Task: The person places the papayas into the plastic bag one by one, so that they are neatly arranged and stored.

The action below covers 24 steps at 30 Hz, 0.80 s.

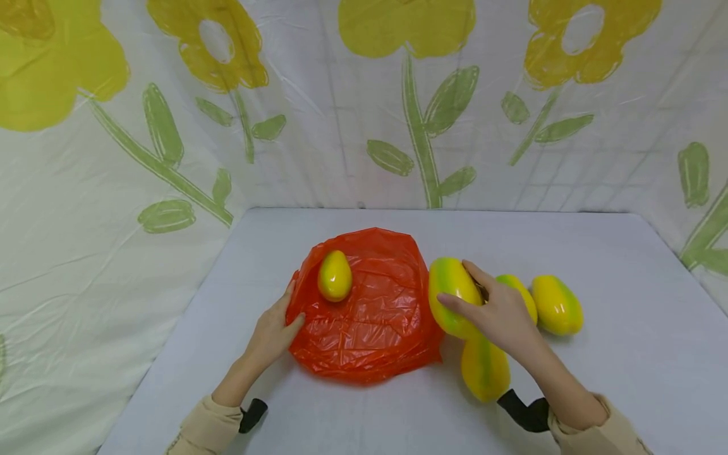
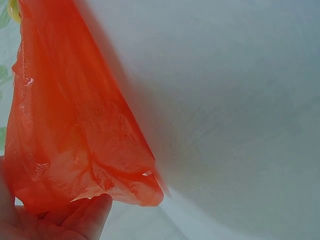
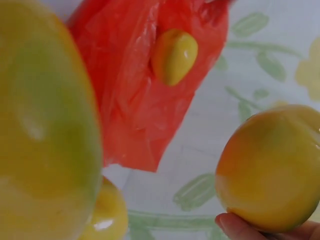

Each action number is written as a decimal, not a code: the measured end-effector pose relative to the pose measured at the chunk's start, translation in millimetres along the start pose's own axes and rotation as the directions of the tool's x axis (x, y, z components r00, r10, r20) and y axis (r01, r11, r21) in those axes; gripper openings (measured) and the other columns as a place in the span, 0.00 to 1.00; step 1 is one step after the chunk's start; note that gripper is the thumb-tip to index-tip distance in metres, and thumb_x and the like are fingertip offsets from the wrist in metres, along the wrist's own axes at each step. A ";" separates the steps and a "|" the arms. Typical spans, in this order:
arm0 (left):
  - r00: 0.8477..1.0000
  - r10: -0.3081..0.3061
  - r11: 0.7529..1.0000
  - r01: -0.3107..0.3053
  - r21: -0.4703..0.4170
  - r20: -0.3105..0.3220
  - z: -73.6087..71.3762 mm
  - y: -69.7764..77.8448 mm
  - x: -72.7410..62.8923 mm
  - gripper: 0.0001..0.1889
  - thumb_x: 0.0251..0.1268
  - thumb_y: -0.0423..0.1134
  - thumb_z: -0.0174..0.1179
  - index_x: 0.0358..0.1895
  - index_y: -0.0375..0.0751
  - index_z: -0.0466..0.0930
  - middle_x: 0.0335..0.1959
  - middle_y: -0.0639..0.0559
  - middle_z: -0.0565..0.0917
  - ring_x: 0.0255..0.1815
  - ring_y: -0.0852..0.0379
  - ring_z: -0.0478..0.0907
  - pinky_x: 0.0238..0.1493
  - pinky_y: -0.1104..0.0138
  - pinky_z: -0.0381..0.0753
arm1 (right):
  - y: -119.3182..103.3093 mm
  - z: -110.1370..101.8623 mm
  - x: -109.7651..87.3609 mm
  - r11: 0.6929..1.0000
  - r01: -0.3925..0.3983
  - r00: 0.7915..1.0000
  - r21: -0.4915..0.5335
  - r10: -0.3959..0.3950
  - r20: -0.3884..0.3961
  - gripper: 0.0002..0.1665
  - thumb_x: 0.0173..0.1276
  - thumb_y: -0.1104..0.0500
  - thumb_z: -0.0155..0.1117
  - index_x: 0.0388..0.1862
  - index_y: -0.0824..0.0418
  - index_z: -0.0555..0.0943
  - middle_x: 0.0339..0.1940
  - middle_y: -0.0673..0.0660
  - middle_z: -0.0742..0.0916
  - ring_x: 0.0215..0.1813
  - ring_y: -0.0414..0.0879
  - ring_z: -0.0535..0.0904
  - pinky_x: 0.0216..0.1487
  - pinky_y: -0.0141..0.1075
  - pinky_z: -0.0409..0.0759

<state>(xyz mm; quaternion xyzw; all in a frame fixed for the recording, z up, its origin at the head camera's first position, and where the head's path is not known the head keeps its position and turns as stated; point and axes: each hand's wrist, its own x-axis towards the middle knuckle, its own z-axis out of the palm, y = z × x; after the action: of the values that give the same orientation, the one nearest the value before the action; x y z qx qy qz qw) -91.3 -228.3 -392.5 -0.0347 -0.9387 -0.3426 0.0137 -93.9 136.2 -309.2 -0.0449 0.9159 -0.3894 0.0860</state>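
Held mango (image 1: 453, 297), yellow w/ green streak, is in the R hand (image 1: 503, 313) just off the bag's right edge — thumb on its near side, fingers round the far side, grip fairly wide to span it. Looks glossy & hard-skinned, prob. light & stiff, likely a display fake; smooth skin = slippery, so best held round the fat middle, thumb opp. fingers, not by a tapered end. Shouldn't bruise, but could roll if dropped.

Red bag (image 1: 387, 309) is on the left of it, thin & crinkly, approx. mid-table. Soft, next to no weight, prob. slides & folds easily, so hold by the rim. L hand (image 1: 273, 332) does that: pinches the left edge, thumb over the plastic, grip narrow. Small mango (image 1: 335, 276) sits at the bag's far left; can't tell how deep.

Near mango (image 1: 485, 370) crowds in just below the held one. Partly hidden mango (image 1: 523, 300) is behind the R hand, w/ right mango (image 1: 557, 304) just beside it — these hem in the wrist a bit. All on a white table (image 1: 625, 379); flowered cloth (image 1: 341, 126) hangs beyond.
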 end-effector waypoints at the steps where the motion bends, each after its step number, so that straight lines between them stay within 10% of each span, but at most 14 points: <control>1: 1.000 0.005 1.000 -0.005 0.000 -0.004 -0.1 -0.2 -0.3 0.36 0.68 0.33 0.52 0.76 0.30 0.48 0.71 0.32 0.63 0.67 0.34 0.66 0.61 0.43 0.69 | -3.1 0.3 1.0 1.000 0.008 1.000 0.007 -0.008 -0.001 0.54 0.63 0.33 0.60 0.78 0.61 0.55 0.71 0.70 0.68 0.64 0.63 0.69 0.56 0.55 0.76; 11: 1.000 0.005 1.000 -0.004 0.005 -0.020 1.3 -2.1 -0.9 0.36 0.67 0.33 0.53 0.75 0.29 0.49 0.70 0.31 0.64 0.65 0.33 0.67 0.61 0.43 0.70 | -24.0 4.6 15.1 0.996 0.005 0.999 0.092 -0.009 0.044 0.55 0.62 0.33 0.62 0.78 0.58 0.55 0.68 0.69 0.71 0.37 0.52 0.79 0.25 0.38 0.81; 24: 1.000 -0.021 1.000 0.021 0.014 -0.021 0.1 -2.5 -1.4 0.36 0.67 0.34 0.53 0.75 0.28 0.49 0.69 0.29 0.65 0.64 0.33 0.68 0.60 0.43 0.71 | -31.5 20.3 38.2 0.997 0.058 0.997 0.047 -0.060 0.045 0.52 0.64 0.34 0.60 0.77 0.63 0.57 0.70 0.66 0.71 0.63 0.61 0.70 0.60 0.53 0.75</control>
<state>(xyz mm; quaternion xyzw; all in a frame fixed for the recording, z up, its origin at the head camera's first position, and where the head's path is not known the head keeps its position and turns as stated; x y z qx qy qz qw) -90.1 -230.2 -394.2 -0.0210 -0.9413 -0.3364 0.0199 -127.0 94.4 -305.0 -0.0789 0.9029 -0.4113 0.0969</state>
